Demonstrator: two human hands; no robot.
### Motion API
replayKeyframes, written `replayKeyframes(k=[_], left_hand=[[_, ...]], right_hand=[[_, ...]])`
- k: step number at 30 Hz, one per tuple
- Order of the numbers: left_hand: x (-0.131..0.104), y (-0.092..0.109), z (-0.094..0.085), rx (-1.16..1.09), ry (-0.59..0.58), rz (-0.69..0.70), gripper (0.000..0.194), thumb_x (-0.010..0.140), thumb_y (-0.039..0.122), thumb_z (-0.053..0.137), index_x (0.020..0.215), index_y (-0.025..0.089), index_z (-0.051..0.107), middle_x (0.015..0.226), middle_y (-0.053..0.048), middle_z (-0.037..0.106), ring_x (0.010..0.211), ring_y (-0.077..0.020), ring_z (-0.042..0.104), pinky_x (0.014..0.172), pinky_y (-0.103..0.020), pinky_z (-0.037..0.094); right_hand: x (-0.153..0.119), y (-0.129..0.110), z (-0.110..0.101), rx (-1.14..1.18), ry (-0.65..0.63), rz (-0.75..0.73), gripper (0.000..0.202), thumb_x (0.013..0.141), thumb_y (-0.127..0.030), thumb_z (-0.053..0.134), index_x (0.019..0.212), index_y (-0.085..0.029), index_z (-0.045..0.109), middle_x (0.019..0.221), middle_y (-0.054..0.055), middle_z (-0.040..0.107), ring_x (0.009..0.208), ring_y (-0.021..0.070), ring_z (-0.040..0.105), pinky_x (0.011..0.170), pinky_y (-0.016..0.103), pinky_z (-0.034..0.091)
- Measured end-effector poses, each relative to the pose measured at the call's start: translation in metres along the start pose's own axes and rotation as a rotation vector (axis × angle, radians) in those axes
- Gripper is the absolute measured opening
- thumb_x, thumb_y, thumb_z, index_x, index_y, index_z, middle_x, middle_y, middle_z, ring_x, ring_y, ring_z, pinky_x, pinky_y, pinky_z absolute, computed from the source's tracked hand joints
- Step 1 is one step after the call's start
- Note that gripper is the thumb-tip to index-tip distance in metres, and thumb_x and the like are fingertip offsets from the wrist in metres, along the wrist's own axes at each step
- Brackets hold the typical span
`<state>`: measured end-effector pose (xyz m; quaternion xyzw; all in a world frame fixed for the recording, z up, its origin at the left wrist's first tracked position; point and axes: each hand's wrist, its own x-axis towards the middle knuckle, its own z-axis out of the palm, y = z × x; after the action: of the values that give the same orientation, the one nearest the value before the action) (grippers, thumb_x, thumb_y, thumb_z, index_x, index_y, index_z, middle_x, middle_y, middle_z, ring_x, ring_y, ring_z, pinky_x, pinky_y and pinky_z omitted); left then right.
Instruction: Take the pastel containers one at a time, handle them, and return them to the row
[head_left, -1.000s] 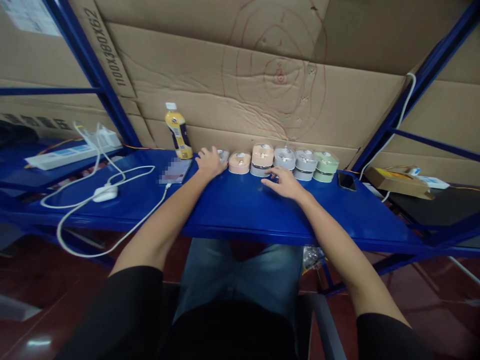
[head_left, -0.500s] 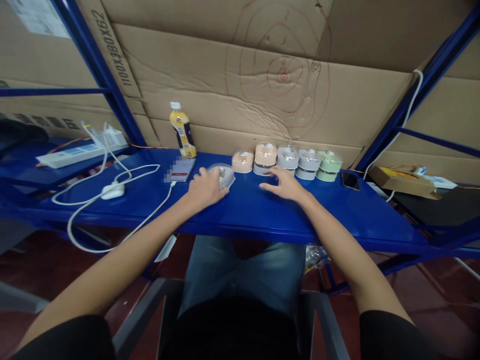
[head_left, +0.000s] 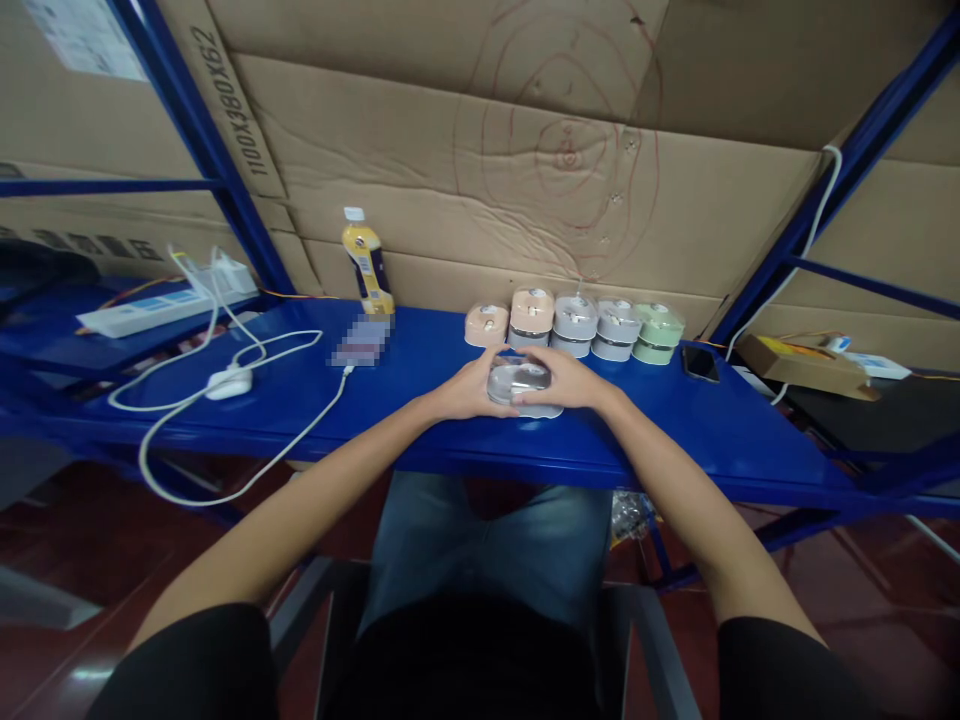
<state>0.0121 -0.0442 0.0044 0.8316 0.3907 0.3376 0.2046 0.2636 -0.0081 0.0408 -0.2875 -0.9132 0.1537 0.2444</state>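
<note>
My left hand (head_left: 471, 389) and my right hand (head_left: 574, 380) curve round a grey plastic box with a clear lid (head_left: 519, 378), low over the front middle of the blue table. Both hands grip it from the sides, thumbs nearest me. A pale edge shows under it on the right; whether that is a separate piece I cannot tell. Just behind stand similar clear-lidded boxes in a row: a peach box (head_left: 486, 325) alone, a peach box on a grey one (head_left: 532, 310), grey stacks (head_left: 575, 320) (head_left: 616, 325) and a green stack (head_left: 658, 330).
A yellow drink bottle (head_left: 367, 265) stands at the back left beside a blurred-out phone (head_left: 361, 342) on a white cable (head_left: 300, 440). A white charger (head_left: 228, 382) lies further left. To the right are a dark phone (head_left: 700, 362) and an opened carton (head_left: 806, 368).
My left hand has brought the clear-lidded box from the left to the middle. My right hand has come down from the row and closed on the box's right side.
</note>
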Motion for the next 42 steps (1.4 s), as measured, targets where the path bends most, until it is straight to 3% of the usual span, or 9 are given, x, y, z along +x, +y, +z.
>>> replayKeyframes(k=[3,9,16,22,26,30,33,37,42], left_hand=[[-0.004,0.002,-0.001,0.047,0.007,0.04,0.122,0.074,0.065,0.092,0.169,0.016,0.034,0.154,-0.024,0.062,0.144,-0.0438,0.061,0.122,-0.061,0.048],[-0.013,0.007,-0.003,0.166,-0.043,0.14,0.054,0.1,0.057,0.072,0.144,0.026,0.073,0.15,-0.014,0.059,0.147,-0.0363,0.057,0.13,-0.056,0.042],[-0.009,0.008,0.0,0.147,-0.02,0.098,0.041,0.101,0.053,0.069,0.131,0.027,0.082,0.151,-0.013,0.059,0.151,-0.036,0.053,0.132,-0.06,0.04],[-0.009,-0.007,-0.021,0.176,0.263,-0.076,0.047,0.1,0.054,0.065,0.134,0.023,0.077,0.147,-0.014,0.063,0.143,-0.0328,0.059,0.13,-0.056,0.041],[-0.011,-0.017,-0.029,0.228,0.352,-0.227,0.052,0.098,0.056,0.068,0.135,0.021,0.075,0.138,-0.013,0.067,0.138,-0.0324,0.062,0.125,-0.055,0.046],[-0.012,-0.012,-0.023,0.165,0.312,-0.106,0.062,0.094,0.058,0.073,0.144,0.021,0.068,0.149,-0.014,0.067,0.142,-0.034,0.062,0.127,-0.056,0.045],[-0.011,-0.003,-0.013,0.081,0.237,-0.004,0.087,0.085,0.063,0.083,0.156,0.019,0.056,0.16,-0.018,0.062,0.148,-0.0388,0.059,0.129,-0.057,0.044],[-0.007,0.002,0.001,0.01,0.154,0.025,0.107,0.077,0.065,0.09,0.162,0.019,0.045,0.16,-0.02,0.062,0.148,-0.0426,0.06,0.125,-0.059,0.048],[-0.004,0.001,0.008,-0.011,0.129,0.009,0.117,0.071,0.064,0.094,0.165,0.021,0.04,0.161,-0.021,0.06,0.149,-0.0435,0.059,0.125,-0.062,0.046]], right_hand=[[-0.006,0.011,-0.018,-0.009,0.081,0.061,0.078,0.083,-0.065,0.085,0.147,-0.023,0.071,0.145,0.014,0.075,0.13,0.0394,0.073,0.114,0.058,0.057],[-0.018,0.031,-0.047,-0.025,0.167,0.197,0.073,0.087,-0.068,0.08,0.143,-0.022,0.072,0.14,0.015,0.078,0.124,0.0388,0.075,0.111,0.06,0.059],[-0.016,0.039,-0.045,-0.027,0.177,0.232,0.073,0.085,-0.071,0.082,0.137,-0.02,0.075,0.134,0.016,0.079,0.116,0.038,0.076,0.107,0.061,0.06],[-0.018,0.046,-0.048,-0.062,0.264,0.248,0.074,0.085,-0.075,0.079,0.137,-0.023,0.075,0.126,0.015,0.081,0.111,0.038,0.077,0.099,0.06,0.063],[-0.018,0.042,-0.049,-0.094,0.279,0.285,0.08,0.083,-0.077,0.078,0.139,-0.019,0.074,0.131,0.018,0.079,0.113,0.041,0.076,0.102,0.063,0.061],[-0.016,0.028,-0.045,-0.064,0.278,0.206,0.08,0.084,-0.074,0.08,0.141,-0.019,0.073,0.138,0.018,0.077,0.121,0.0405,0.074,0.108,0.062,0.059],[-0.013,0.014,-0.037,0.006,0.228,0.057,0.079,0.082,-0.069,0.085,0.143,-0.02,0.073,0.144,0.016,0.075,0.13,0.0385,0.072,0.115,0.059,0.056],[-0.006,-0.002,-0.021,0.016,0.106,-0.073,0.076,0.08,-0.064,0.09,0.142,-0.024,0.075,0.142,0.013,0.076,0.133,0.0371,0.071,0.118,0.055,0.054],[0.001,-0.003,-0.005,-0.018,0.055,-0.104,0.082,0.078,-0.065,0.092,0.147,-0.027,0.072,0.142,0.013,0.075,0.13,0.0381,0.071,0.115,0.057,0.055]])
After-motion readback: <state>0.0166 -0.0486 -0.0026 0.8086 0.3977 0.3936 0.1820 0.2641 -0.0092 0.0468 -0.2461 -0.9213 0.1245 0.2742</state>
